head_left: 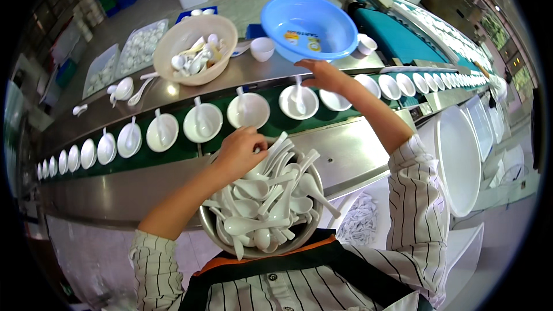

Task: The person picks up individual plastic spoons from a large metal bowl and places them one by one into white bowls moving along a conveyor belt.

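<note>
My left hand [244, 151] is curled at the far edge of a round metal basin [208, 229] heaped with white spoons [271, 196]. What its fingers hold, if anything, is hidden. My right hand [322, 75] reaches over the conveyor with fingers apart and nothing in them. It is beside the upright handle of a spoon [300, 105] resting in a white bowl [286, 103]. Left of that bowl, a row of white bowls runs along the green belt [183, 150], many with a spoon inside. The bowl [336, 101] under my right wrist shows no spoon.
Beyond the belt, a metal ledge [253, 75] carries a cream basin [164, 72] of mixed spoons, a blue basin [340, 29], a white cup [262, 48] and loose spoons. Crates [164, 26] of white pieces stand at the far left. White tubs [458, 161] are at my right.
</note>
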Tool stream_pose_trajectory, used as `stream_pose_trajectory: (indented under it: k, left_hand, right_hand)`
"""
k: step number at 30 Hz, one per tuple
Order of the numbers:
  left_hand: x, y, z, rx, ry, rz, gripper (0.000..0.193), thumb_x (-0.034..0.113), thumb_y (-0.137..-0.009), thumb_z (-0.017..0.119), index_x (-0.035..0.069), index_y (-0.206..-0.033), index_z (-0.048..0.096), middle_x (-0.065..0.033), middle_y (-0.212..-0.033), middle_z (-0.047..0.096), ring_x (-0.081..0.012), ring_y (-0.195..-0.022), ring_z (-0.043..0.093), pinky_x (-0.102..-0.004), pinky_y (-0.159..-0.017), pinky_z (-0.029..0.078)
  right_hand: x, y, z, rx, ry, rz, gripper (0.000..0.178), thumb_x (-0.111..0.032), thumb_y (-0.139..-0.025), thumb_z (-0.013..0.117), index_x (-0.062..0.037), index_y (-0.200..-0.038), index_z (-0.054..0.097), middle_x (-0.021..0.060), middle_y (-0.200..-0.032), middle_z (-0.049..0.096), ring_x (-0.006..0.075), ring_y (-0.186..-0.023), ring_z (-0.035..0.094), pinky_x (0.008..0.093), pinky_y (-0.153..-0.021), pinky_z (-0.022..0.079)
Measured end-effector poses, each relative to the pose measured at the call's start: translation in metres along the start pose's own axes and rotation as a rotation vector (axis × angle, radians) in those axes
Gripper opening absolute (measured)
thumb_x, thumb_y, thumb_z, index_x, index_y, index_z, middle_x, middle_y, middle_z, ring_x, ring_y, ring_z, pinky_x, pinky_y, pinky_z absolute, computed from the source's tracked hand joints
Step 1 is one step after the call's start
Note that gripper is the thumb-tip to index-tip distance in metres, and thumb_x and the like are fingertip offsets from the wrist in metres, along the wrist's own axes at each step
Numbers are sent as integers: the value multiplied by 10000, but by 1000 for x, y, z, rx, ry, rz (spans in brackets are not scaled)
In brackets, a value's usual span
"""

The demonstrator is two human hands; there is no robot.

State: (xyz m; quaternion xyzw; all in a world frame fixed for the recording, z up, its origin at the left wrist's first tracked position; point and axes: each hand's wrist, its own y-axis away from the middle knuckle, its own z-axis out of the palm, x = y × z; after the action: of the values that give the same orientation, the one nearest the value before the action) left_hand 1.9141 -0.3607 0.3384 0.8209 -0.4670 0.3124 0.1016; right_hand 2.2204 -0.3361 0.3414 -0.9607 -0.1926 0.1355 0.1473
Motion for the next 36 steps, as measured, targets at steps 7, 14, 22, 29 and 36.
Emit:
stream_pose_trajectory:
  k: [7,14,22,29,36]
  left_hand:
    - [-9,-1,-23,160,425,-129,75,59,-767,591,3,-814,579,-15,-786,552,-87,-674,480,-225,-628,409]
    - [-46,1,-24,-37,1064,-305,175,144,-865,510,-4,-951,546,-105,-958,615,-119,-830,570,-229,-742,445]
    - [-41,-3,-20,-66,1091,-392,205,173,-867,507,-8,-955,544,-91,-921,619,-135,-832,580,-235,-743,451]
    - [-40,8,-22,21,1093,-471,170,136,-849,514,-18,-919,536,-124,-932,613,-162,-851,587,-261,-756,462]
    - [-28,2,-17,55,1075,-442,164,130,-857,503,-15,-924,538,-106,-918,615,-135,-806,578,-242,-722,457]
  right_hand:
    - [-122,86,-37,-500,-614,346,350,-232,-765,641,-52,-1049,544,77,-776,630,195,-713,609,298,-653,480]
    - [-139,74,-50,-356,-826,407,194,-120,-768,641,-29,-930,586,39,-723,590,108,-632,572,242,-584,488]
    - [-55,3,-66,-14,-723,388,133,-51,-787,572,-3,-910,557,72,-781,588,127,-638,579,233,-559,478]
    - [-25,-46,27,-219,-518,386,277,-68,-670,624,-30,-939,566,122,-755,627,232,-718,621,322,-660,483]
    - [1,-43,-28,-53,-177,157,307,-78,-629,656,-45,-925,582,122,-773,635,233,-718,628,319,-658,490]
